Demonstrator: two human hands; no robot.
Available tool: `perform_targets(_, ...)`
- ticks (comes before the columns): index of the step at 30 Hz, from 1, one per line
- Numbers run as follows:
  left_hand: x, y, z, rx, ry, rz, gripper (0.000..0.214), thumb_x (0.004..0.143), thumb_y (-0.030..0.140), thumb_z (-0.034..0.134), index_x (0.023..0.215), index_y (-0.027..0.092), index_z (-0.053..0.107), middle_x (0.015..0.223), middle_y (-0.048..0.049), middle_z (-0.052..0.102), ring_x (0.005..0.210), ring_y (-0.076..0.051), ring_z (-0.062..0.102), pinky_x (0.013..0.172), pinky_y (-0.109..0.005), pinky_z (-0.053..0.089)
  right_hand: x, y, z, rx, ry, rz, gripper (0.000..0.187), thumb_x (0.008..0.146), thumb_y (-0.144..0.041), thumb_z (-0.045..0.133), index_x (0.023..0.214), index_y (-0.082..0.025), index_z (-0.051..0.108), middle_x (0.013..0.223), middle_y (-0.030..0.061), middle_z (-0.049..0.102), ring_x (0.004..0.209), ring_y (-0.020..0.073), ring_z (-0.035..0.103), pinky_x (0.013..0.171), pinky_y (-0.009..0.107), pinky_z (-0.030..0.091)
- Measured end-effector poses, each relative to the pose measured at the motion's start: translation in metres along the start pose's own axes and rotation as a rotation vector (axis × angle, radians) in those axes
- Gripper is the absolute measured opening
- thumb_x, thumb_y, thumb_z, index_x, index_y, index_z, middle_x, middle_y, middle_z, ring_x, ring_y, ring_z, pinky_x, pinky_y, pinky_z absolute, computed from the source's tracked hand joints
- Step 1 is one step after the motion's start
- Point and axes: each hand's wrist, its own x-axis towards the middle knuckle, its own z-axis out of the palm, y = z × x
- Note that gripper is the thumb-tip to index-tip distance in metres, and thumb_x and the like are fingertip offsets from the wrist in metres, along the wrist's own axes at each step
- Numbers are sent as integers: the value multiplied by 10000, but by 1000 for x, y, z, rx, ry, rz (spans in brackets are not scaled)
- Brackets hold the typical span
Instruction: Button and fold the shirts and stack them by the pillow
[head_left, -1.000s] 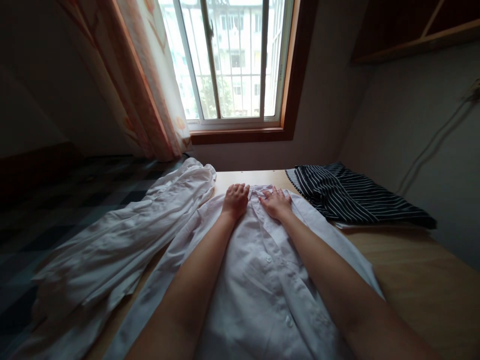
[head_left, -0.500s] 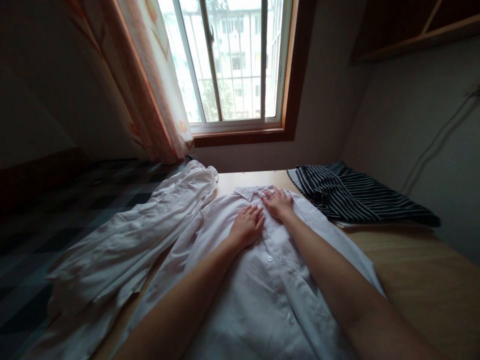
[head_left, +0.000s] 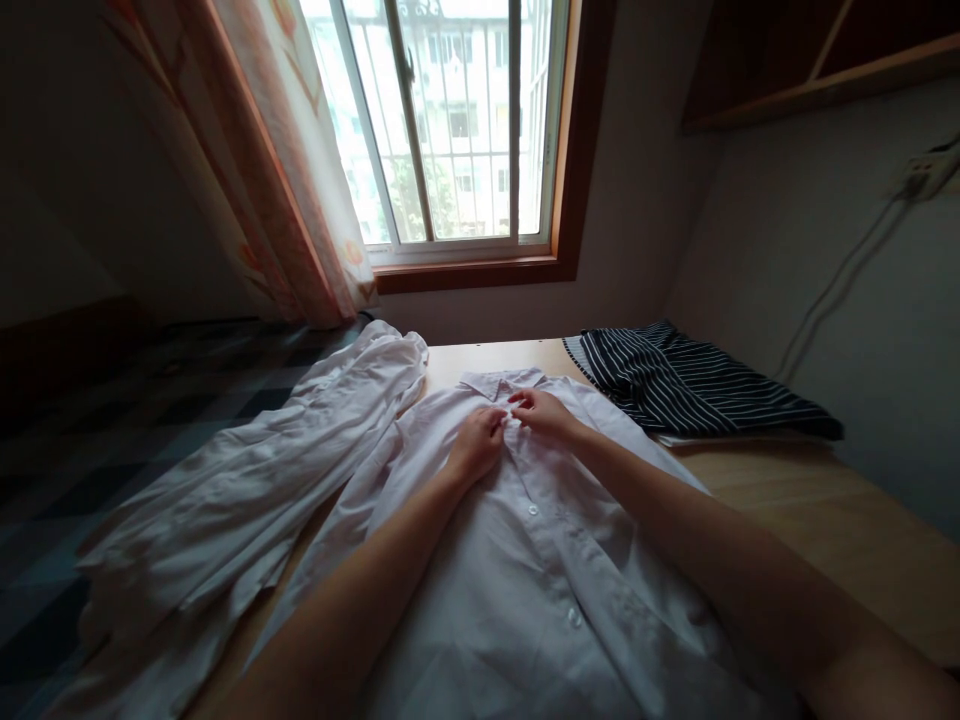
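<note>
A white buttoned shirt (head_left: 525,560) lies front up on a wooden table (head_left: 810,500), its collar (head_left: 495,383) toward the window. My left hand (head_left: 476,440) and my right hand (head_left: 538,410) meet just below the collar. Both pinch the shirt's front placket near the top button, fingers curled on the cloth. My forearms lie across the shirt's body.
A second white garment (head_left: 247,490) lies crumpled at the left, hanging over the table's edge. A dark striped garment (head_left: 690,385) lies folded at the back right. Behind are a window (head_left: 442,130), a patterned curtain (head_left: 292,180) and a wall cable (head_left: 847,270).
My left hand drew back from the collar, lay flat for a moment, then closed on the placket. My right hand went from flat on the cloth to pinching beside it.
</note>
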Motion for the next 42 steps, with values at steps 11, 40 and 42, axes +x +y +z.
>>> perform_targets(11,-1,0,-3,78,17,-59,323,792,66,578,1071,180,695,1144,-82,696,1105,-199,623,1026,-334,472,-35,4,13,-99,-6,-139,308,838,-384,686,1013,-134,645,852,47,657,748,162,613,725,274,479)
perform_targets(40,-4,9,-12,411,-27,-57,285,910,215,543,1113,278,734,1116,-82,653,1112,-286,528,948,-406,441,-12,13,2,-113,17,61,186,794,-253,646,930,-167,740,839,32,744,750,161,656,658,229,456)
perform_targets(42,-3,10,-10,445,-39,-36,328,894,174,545,1152,280,719,1137,-86,643,1121,-285,523,951,-408,440,-10,18,3,-67,22,33,167,780,-230,642,892,-166,748,832,28,749,758,162,660,673,229,464)
